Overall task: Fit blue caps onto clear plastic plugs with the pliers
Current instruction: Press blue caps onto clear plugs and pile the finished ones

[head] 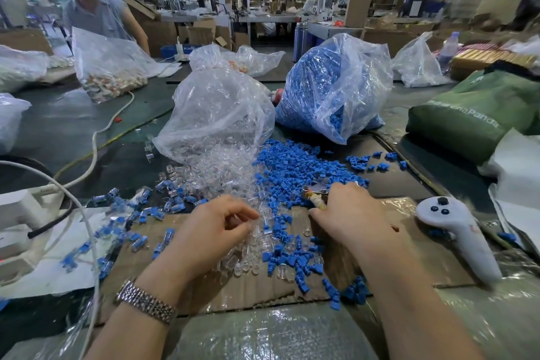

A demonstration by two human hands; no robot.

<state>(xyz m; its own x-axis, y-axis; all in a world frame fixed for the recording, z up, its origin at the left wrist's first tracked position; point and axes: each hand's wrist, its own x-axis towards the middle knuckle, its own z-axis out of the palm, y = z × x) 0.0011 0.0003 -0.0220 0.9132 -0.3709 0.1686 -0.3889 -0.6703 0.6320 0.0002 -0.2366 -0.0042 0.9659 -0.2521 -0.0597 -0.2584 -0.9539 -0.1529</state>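
Loose blue caps (295,172) lie heaped on the table, spilling from a clear bag of blue caps (327,88). Clear plastic plugs (225,166) pour out of another bag (216,108) to its left. My left hand (216,228) hovers over clear plugs on the cardboard sheet (254,289), its thumb and fingers pinching what looks like a clear plug. My right hand (347,213) grips the pliers (315,199) by their wrapped handle, jaws pointing into the blue caps. Plugs with caps fitted (137,213) lie scattered at the left.
A white hand controller (458,231) lies to the right of my right hand. A green bag (473,114) sits at the far right. White cables (90,155) and a white box (20,207) are on the left. Another person (96,6) works at the far left.
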